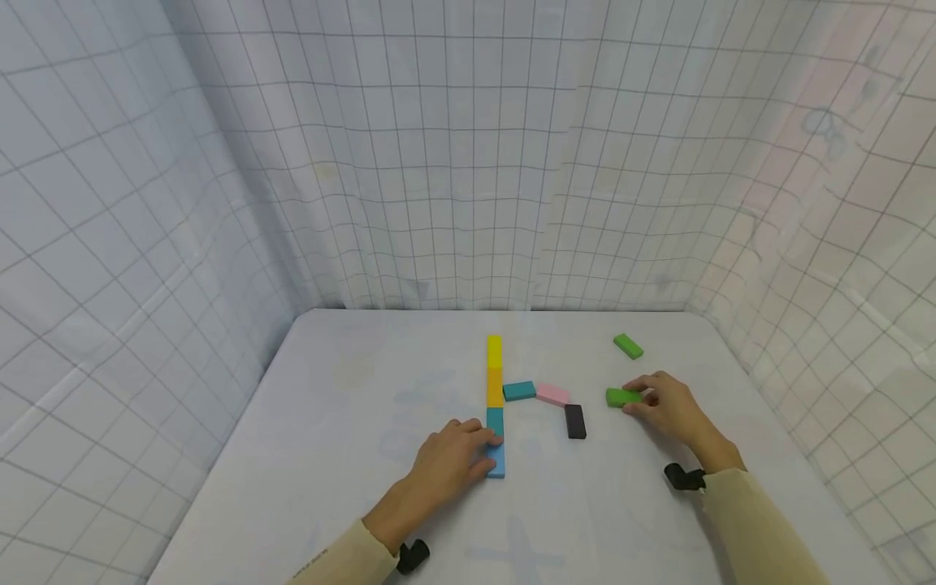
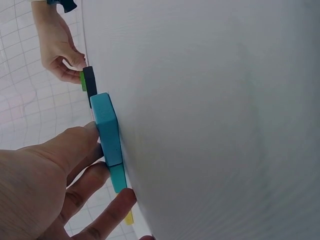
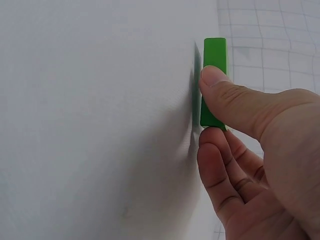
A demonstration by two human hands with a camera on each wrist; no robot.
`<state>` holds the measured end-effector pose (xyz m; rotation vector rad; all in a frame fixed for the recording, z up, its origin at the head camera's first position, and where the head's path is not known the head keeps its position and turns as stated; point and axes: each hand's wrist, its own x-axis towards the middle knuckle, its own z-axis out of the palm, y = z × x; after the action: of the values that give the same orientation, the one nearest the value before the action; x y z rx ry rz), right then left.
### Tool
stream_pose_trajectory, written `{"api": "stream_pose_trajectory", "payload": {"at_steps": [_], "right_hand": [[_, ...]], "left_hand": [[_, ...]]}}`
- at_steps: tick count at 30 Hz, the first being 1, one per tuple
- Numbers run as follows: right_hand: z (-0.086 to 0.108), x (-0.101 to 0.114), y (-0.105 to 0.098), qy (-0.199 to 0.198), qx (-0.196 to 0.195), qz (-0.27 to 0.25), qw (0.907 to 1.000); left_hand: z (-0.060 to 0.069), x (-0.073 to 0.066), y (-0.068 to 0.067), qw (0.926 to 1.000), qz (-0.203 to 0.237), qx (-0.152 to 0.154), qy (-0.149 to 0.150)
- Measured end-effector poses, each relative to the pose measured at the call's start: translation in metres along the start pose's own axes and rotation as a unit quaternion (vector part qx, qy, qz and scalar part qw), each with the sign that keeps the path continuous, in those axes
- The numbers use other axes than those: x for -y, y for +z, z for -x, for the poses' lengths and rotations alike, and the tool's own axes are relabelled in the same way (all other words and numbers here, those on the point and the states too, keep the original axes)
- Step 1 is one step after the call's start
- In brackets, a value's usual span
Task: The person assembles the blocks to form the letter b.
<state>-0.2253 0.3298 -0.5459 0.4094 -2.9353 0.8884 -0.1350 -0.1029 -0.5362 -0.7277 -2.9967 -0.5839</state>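
My left hand (image 1: 455, 459) rests its thumb and fingers on a light blue block (image 1: 497, 471) and reaches the teal block (image 1: 495, 418) touching its far end. Beyond these, an orange block (image 1: 495, 387) and a yellow block (image 1: 495, 351) continue the straight row. On the right, my right hand (image 1: 669, 410) pinches a green block (image 3: 215, 52) between thumb and fingers. A thin gap and a shadow separate that block from the table in the right wrist view. The underside of the light blue block is hidden.
From the row's right side, a second teal block (image 1: 519, 391), a pink block (image 1: 552, 394) and a black block (image 1: 575, 422) curve toward me. Another green block (image 1: 628, 346) lies at the back right. Gridded white curtains (image 1: 468, 162) enclose the white table (image 1: 351, 390).
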Motion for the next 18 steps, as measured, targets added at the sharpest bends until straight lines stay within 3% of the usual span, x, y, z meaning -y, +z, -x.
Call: {"api": "stream_pose_trajectory", "payload": {"at_steps": [9, 18], "right_hand": [[0.002, 0.007, -0.004, -0.002, -0.006, 0.008, 0.9999], [0.003, 0.022, -0.009, -0.036, -0.021, 0.005, 0.9991]], "left_hand": [[0.0, 0.0, 0.003, 1.0, -0.006, -0.005, 0.005], [0.0, -0.001, 0.002, 1.0, -0.007, 0.0, -0.004]]}}
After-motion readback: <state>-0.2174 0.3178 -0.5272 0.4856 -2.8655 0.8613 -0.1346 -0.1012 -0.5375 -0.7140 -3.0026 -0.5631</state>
